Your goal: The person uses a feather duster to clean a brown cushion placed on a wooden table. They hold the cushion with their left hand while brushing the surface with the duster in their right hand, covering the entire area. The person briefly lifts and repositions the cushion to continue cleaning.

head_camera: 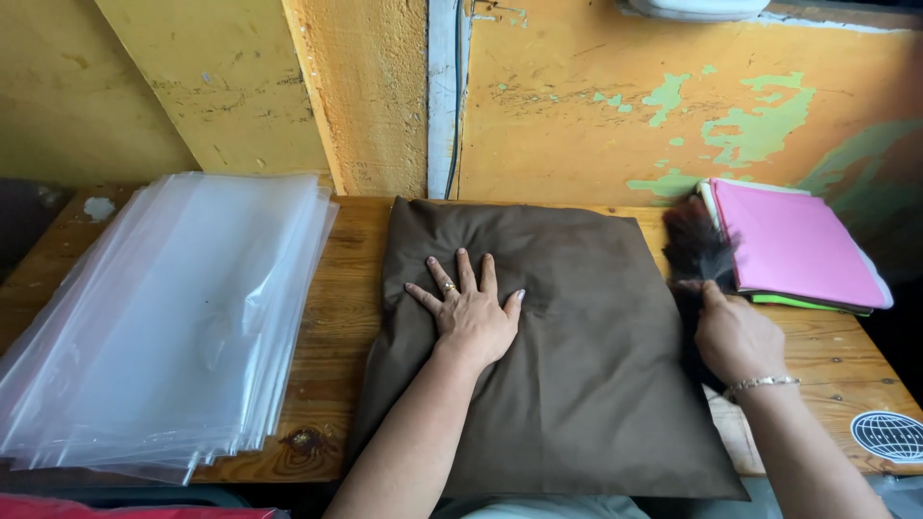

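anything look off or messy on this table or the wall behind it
On the table little is amiss: the brown fabric lies flat under the left hand, its near edge hanging over the front. The clear plastic sheets are fanned unevenly. The yellow wall has peeling paint, green showing through.

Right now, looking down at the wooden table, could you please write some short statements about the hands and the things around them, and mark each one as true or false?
1. The left hand lies flat, fingers spread, on the folded dark brown cloth. True.
2. The stack of clear plastic bags lies on top of the brown cloth. False: it lies apart from the cloth, on the left part of the wooden table.
3. The right hand is at the cloth's right edge, touching a dark blurred thing. True.
4. The pink folder is held in the left hand. False: it rests on a pile near the wall, at the right.
5. The right wrist is bare. False: it wears a bracelet.
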